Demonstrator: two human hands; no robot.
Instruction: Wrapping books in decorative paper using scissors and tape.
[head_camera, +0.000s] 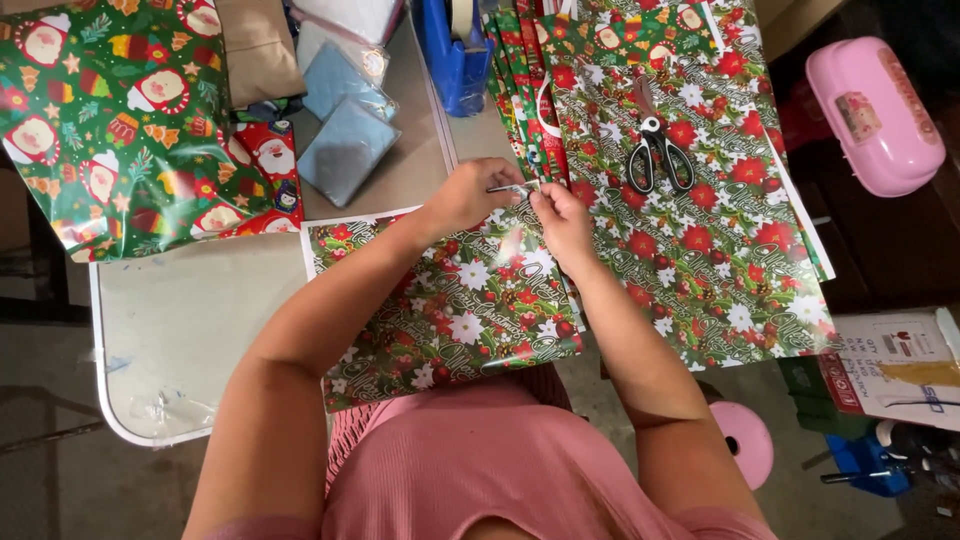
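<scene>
A: Nearest you, the flowered gift-wrap sheet (450, 310) lies across the table (190, 330) edge, its lower border hanging toward your lap. Your left hand (468, 195) and right hand (560, 222) meet at its far edge, both pinched narrow on a small clear strip (515, 187), likely tape.

B: What could go wrong?

A: I'd judge the tape could fold onto itself or stick to your fingertips, since both hands grip it close together. The glossy sheet might also slide off toward you, with so much overhanging.

B: And farther out?

A: The black-handled scissors (658, 152) rest on the stack of matching sheets (730, 240) just beyond your right hand; a careless sweep could knock them. The Santa-print paper (110, 120) sits well apart, far left.
</scene>
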